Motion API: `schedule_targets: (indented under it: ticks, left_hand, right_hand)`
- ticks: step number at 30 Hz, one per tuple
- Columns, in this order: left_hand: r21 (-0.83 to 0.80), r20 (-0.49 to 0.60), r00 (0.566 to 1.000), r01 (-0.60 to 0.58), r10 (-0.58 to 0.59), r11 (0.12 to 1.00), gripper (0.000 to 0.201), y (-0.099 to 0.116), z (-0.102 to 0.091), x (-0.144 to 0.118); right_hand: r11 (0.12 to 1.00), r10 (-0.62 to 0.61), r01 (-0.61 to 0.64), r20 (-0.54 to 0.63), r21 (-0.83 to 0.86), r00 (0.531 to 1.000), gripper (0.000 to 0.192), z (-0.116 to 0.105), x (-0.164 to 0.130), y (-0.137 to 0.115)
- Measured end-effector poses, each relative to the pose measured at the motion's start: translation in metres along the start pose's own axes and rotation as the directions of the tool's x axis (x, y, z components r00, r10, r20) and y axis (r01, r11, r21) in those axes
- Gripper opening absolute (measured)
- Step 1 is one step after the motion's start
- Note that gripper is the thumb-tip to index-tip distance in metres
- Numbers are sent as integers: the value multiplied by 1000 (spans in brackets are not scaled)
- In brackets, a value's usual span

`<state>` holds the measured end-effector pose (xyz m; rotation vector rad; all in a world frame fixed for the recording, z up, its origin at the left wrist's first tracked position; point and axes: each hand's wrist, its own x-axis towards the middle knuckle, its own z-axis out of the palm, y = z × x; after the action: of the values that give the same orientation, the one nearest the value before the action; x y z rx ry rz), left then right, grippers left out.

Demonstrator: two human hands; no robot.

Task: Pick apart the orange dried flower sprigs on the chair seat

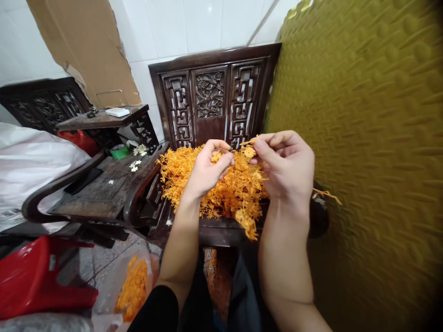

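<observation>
At the centre of the frame, two hands are working over one heap of orange plastic flower sprigs (211,184) that is lying on the seat of a dark carved chair (211,97). The left hand (207,170) is pinching a small orange piece between thumb and fingertips; the right hand (285,168) is gripping another orange floret (249,151) just beside it, the two hands nearly touching. The heap is spilling over the seat's front edge, lower centre. A tall yellow embossed panel (363,161) is closing off the right side, right against the right wrist. To the left there is more room: one dark side table (100,184), one red stool (31,276) at lower left, and one bag of orange pieces (133,288) on the floor.
</observation>
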<state>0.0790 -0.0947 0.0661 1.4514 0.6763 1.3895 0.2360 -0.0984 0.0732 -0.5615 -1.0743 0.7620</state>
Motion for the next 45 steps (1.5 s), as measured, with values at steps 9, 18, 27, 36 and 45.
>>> schedule_targets:
  ticks: [9,18,27,36,45]
  left_hand:
    - [397,-143,951,-198,274,896,26,5,8,-6]
    - [559,-101,896,-308,432,770,21,7,23,-16]
    - [403,-120,953,-211,280,890,15,14,5,-12]
    - [461,65,998,-10,-22,887,27,-6,18,-2]
    - [306,109,994,-48,15,951,19,-12,16,2]
  right_hand:
    - [978,-140,139,6,-156,990,31,10,-7,6]
    - [760,-462,330,-109,-560,880,34,3,1,37]
    - [996,-73,89,-370,27,926,53,-32,29,42]
    - [981,-150,181,-301,76,942,53,4,14,29]
    - [970,-209,202,-39,-138,977,27,0,6,18]
